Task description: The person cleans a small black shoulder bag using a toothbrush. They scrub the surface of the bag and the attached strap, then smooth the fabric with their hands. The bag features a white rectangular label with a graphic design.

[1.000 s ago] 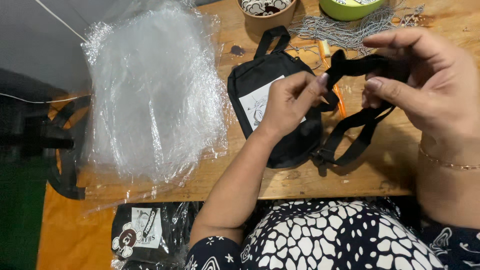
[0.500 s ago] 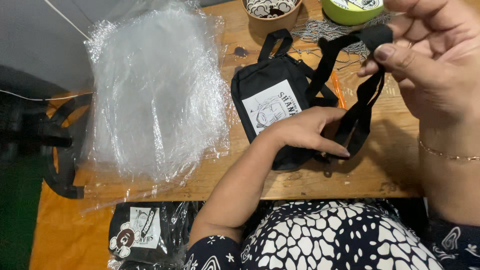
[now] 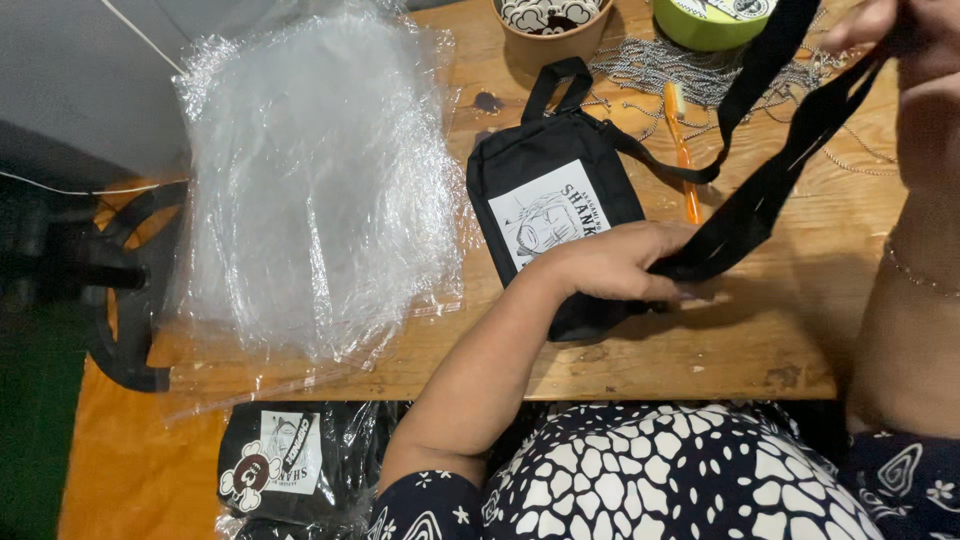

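- The right hand [image 3: 880, 25] is higher than it was half a second ago. Now it sits at the top right corner, and only part of it shows.
- The strap [image 3: 770, 180] is pulled longer and straighter than before. It runs in a slant from the top right down to the left hand [image 3: 625, 262].
- The left hand has moved a little to the right on the bag [image 3: 555, 215]. It was over the lower edge of the bag before.
- The left hand is curled shut, and its fingers pinch the low end of the strap. It rests on the lower right part of the bag.
- The right hand looks closed on the top of the strap, but the picture cuts it off, so I cannot be sure how tight it holds.
- The bag is black and lies flat on the wooden table [image 3: 720, 350], near the middle. Its long side runs from the far edge of the table toward the person, tipped a bit. Its small loop handle [image 3: 557, 85] points away from the person.
- A white picture patch [image 3: 550, 222] faces up on the bag.
- A heap of clear plastic bags [image 3: 315, 180] lies to the left of the bag.
- An orange pen [image 3: 682, 150] lies just right of the bag, under the strap.
- Thin chains [image 3: 670, 70] lie at the far side, near a brown bowl [image 3: 550, 25] and a green roll of tape [image 3: 710, 15].
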